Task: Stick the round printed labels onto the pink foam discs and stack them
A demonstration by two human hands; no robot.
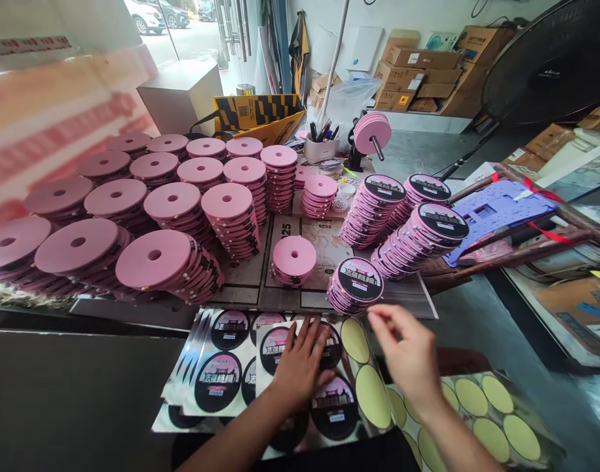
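My left hand [302,360] lies flat with fingers spread on a sheet of round black-and-pink stickers [335,408]. Along that sheet's right side, bare yellow circles [373,396] show where stickers are gone. My right hand [405,351] is raised over the sheet's right edge, thumb and fingertips pinched together; whatever is between them, if anything, is too small to make out. Just beyond its fingertips stands a short stack of pink spools [355,288] with a black sticker on top. Left of it sits a short stack of plain pink spools [294,257].
Tall stacks of plain pink spools [155,261] fill the table's left. Stickered stacks [418,239] stand at the right. Behind are a spool holder [373,134] and a pen cup [320,147]. More yellow-circled backing sheets [491,439] lie lower right. A large fan [550,72] stands upper right.
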